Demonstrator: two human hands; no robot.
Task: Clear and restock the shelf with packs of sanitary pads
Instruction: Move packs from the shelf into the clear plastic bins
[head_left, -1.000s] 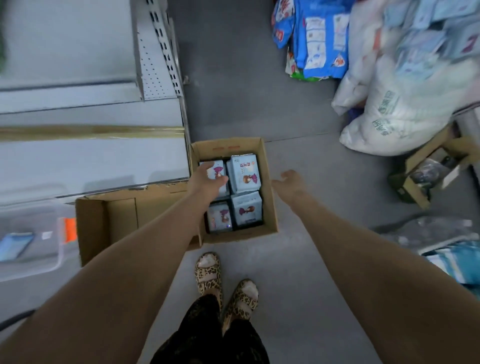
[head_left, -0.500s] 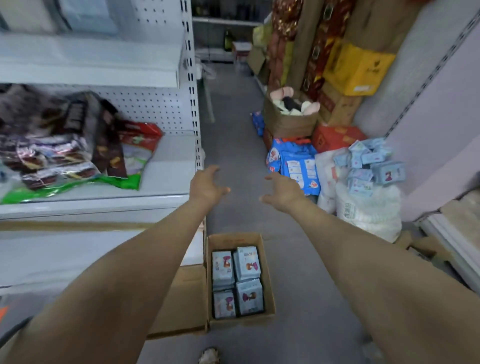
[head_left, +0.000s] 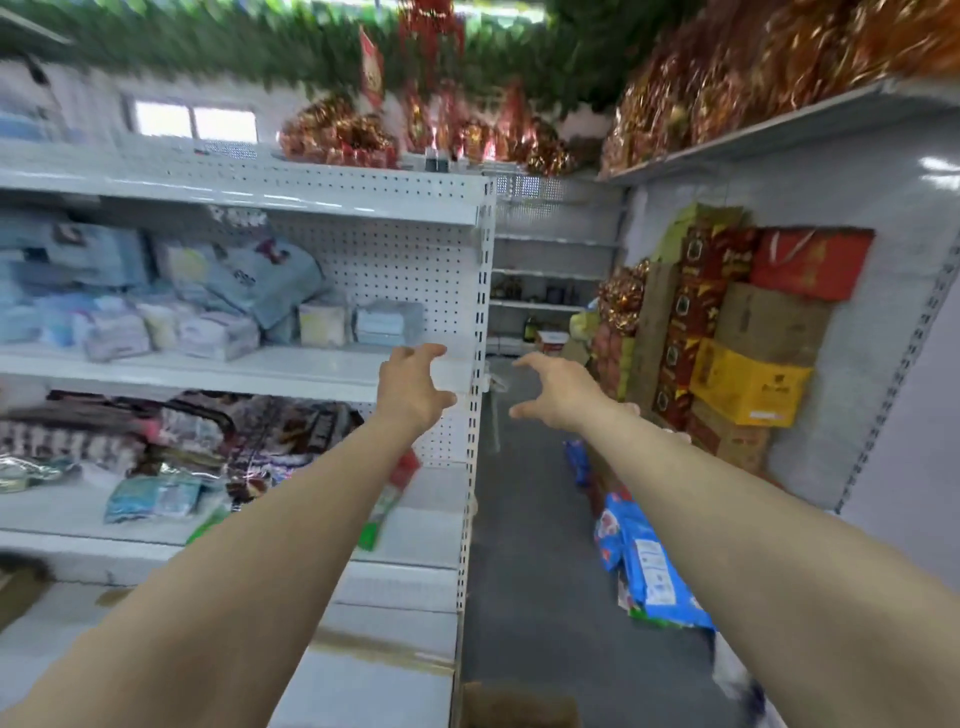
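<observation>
- At the bottom edge of the view, just below the two bare forearms, a corner of a brown cardboard box (head_left: 519, 707) shows on the grey floor (head_left: 524, 561). What it holds is out of sight.
- Beside it on the left stands the white metal shelving unit (head_left: 475, 467), with a perforated back panel and flat white boards.
- Further out, the left hand (head_left: 413, 387) hovers in front of the right end of the middle shelf board (head_left: 291, 370), fingers spread and curved, holding nothing. I cannot tell whether it touches the board's edge.
- The right hand (head_left: 558, 395) is level with it over the aisle, fingers likewise spread and empty.
- On that board, left of the left hand, sit pale blue and white soft packs (head_left: 223, 325). They are blurred but are most likely the packs of sanitary pads, and the row stops short of the hand.
- As a judgement, clearing looks at best partly done and restocking is not yet under way, since neither hand carries a pack. Most of the work seems left.
- One board down lie dark patterned plastic packets (head_left: 208, 431) in a jumble.
- Across the aisle, bright blue plastic bags (head_left: 649, 566) lean on the floor. Behind them rise stacked cartons, a yellow cardboard carton (head_left: 748, 382) among them.
- Farthest off, red-and-gold foil decorations (head_left: 337, 140) line the shelf tops under a green garland (head_left: 208, 36).
</observation>
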